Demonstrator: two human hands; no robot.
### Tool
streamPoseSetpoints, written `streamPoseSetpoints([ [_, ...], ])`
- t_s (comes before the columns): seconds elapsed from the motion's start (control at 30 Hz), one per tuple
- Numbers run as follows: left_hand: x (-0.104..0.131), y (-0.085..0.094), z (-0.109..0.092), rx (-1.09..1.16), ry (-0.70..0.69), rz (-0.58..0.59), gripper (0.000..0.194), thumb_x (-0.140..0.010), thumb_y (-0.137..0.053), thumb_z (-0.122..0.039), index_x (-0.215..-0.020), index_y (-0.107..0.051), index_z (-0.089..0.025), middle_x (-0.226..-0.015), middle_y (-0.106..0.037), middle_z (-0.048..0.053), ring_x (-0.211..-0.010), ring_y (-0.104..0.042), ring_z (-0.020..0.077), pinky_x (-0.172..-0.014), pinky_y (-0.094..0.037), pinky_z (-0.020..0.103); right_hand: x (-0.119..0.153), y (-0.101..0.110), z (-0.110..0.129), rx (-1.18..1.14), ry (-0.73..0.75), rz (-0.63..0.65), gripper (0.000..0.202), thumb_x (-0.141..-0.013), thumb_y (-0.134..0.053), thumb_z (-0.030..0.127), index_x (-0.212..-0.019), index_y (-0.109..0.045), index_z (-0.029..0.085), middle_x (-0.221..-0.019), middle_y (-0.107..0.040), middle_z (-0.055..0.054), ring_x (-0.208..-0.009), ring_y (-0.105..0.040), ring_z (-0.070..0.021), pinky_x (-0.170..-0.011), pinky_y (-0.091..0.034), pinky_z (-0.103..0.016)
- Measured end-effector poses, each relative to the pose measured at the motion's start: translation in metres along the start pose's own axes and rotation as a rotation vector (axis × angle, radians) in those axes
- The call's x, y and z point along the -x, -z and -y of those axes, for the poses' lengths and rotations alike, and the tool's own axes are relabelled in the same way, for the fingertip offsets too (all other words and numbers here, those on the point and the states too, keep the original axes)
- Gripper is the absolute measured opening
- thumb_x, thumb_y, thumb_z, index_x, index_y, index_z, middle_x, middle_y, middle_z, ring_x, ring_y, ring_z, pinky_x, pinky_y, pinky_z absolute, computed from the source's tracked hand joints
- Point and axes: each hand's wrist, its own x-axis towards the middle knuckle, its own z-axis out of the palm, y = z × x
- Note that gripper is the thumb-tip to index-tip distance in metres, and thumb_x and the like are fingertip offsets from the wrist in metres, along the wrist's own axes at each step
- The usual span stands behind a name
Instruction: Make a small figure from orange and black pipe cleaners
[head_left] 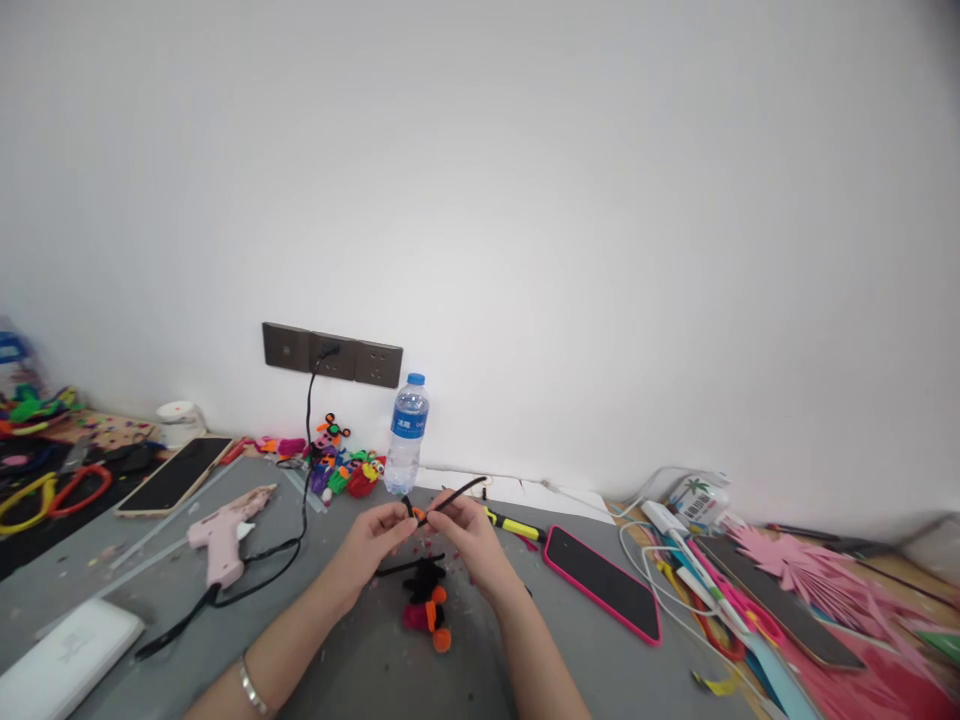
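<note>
My left hand [380, 535] and my right hand [466, 533] meet over the middle of the grey mat [337, 665], fingers pinched. Between them is a black pipe cleaner [471, 489] with a small orange piece [418, 514] at the fingertips. One end of the black stem sticks out past my right fingers, up and to the right. How the orange piece joins the black one is hidden by my fingers. Just below, between my forearms, lies a small fuzzy black, magenta and orange figure [426, 610]. A black strand reaches left from it.
To the left are a pink glue gun [221, 535] with a black cord, a phone [176, 477], scissors [56, 497] and a white power bank [71, 655]. Behind stand a water bottle [407, 435] and several colourful figures [345, 470]. Rightward lie a pink-edged phone [602, 583] and a yellow-black cutter [516, 525].
</note>
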Motion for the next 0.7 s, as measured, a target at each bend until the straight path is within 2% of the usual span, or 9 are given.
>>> streamPoseSetpoints([
  [0.13, 0.002, -0.002, 0.001, -0.071, -0.023, 0.149, 0.031, -0.077, -0.064, -0.043, -0.063, -0.058, -0.016, -0.063, -0.051, -0.003, -0.062, -0.042, 0.0125, -0.058, -0.031, 0.023, 0.003, 0.004, 0.005, 0.055, -0.002, 0.061, 0.023, -0.074, -0.072, 0.038, -0.07, -0.06, 0.019, -0.063, -0.061, 0.003, -0.058, -0.055, -0.0121, -0.059, -0.042, -0.024],
  [0.23, 0.002, -0.002, 0.003, -0.129, -0.053, 0.211, 0.028, -0.077, -0.064, -0.041, -0.063, -0.061, -0.016, -0.067, -0.056, -0.001, -0.066, -0.047, 0.0143, -0.062, -0.035, 0.024, 0.005, 0.006, 0.008, 0.06, -0.054, 0.115, 0.026, -0.071, -0.074, 0.039, -0.068, -0.058, 0.019, -0.063, -0.061, 0.003, -0.055, -0.054, -0.0117, -0.057, -0.042, -0.024],
  [0.4, 0.002, -0.001, 0.002, -0.201, -0.055, 0.242, 0.027, -0.078, -0.063, -0.04, -0.065, -0.064, -0.016, -0.065, -0.058, 0.0, -0.063, -0.048, 0.014, -0.058, -0.034, 0.023, 0.005, 0.008, 0.007, 0.007, -0.085, 0.152, 0.026, -0.068, -0.076, 0.038, -0.074, -0.06, 0.019, -0.065, -0.059, 0.003, -0.057, -0.053, -0.0111, -0.057, -0.043, -0.024],
  [0.57, 0.003, -0.001, 0.003, -0.206, -0.055, 0.274, 0.028, -0.079, -0.062, -0.039, -0.064, -0.064, -0.016, -0.062, -0.056, -0.001, -0.058, -0.046, 0.0125, -0.055, -0.032, 0.023, 0.007, 0.011, 0.008, 0.003, -0.108, 0.228, 0.02, -0.073, -0.073, 0.034, -0.083, -0.065, 0.018, -0.072, -0.061, 0.002, -0.06, -0.054, -0.0103, -0.06, -0.043, -0.023],
  [0.7, 0.001, -0.002, 0.006, -0.237, -0.101, 0.223, 0.027, -0.08, -0.06, -0.04, -0.07, -0.065, -0.016, -0.067, -0.06, 0.0, -0.061, -0.049, 0.0135, -0.056, -0.034, 0.023, 0.005, 0.013, 0.006, 0.019, -0.091, 0.185, 0.02, -0.074, -0.072, 0.034, -0.081, -0.064, 0.017, -0.069, -0.062, 0.002, -0.058, -0.055, -0.0109, -0.06, -0.043, -0.024],
])
